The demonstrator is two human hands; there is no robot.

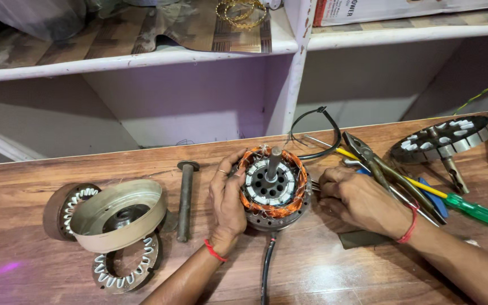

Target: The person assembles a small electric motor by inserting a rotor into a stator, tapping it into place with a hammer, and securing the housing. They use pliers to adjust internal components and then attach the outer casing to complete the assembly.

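Fingers (234, 169) gripping copper-wound stator (273, 189) (both sides), pliers (393, 175) beside

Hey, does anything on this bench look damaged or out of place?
Nothing looks broken. The copper-wound stator sits upright between the left hand and right hand. The metal cover lies tilted on a toothed ring, and the pliers lie across the screwdriver.

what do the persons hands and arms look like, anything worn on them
Both forearms are bare, with no sleeves or gloves in view. The left hand has a thin ring on one finger and a red thread band around the wrist. The right hand wears a similar red thread band at its wrist. No watch shows on either arm.
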